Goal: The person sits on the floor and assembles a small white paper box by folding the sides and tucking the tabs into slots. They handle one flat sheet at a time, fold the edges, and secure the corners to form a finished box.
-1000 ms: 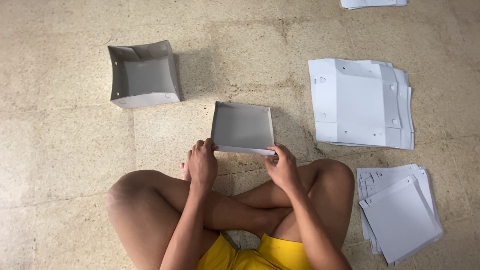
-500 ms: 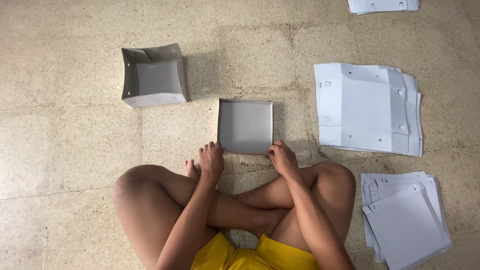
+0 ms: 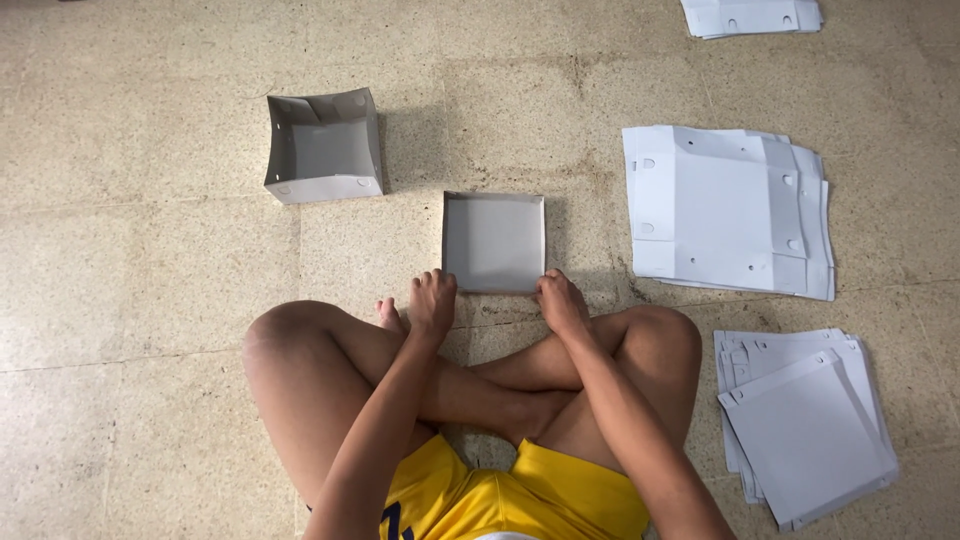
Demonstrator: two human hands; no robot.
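Between the two hands, just ahead of the crossed legs, a shallow grey cardboard tray (image 3: 494, 241) sits flat on the stone floor (image 3: 150, 250) with its open side facing up. It looks almost square, so no long axis stands out; its sides run square to the person, the near wall lying across between the hands. Its walls are low and folded up, paler at the rim than the smooth grey bottom.

At the tray's near-left corner the left hand (image 3: 432, 301) rests with fingers curled and their tips against the wall, pressing rather than wrapping round it. At the near-right corner the right hand (image 3: 561, 302) does the same, fingers bent, touching the corner.

Well beyond the left hand and off to its outer side stands a taller folded grey box (image 3: 322, 148), open upward. Out past the right hand lies a stack of flat white sheets (image 3: 725, 210) with punched holes, and nearer the right knee a second stack of flat sheets (image 3: 805, 425).
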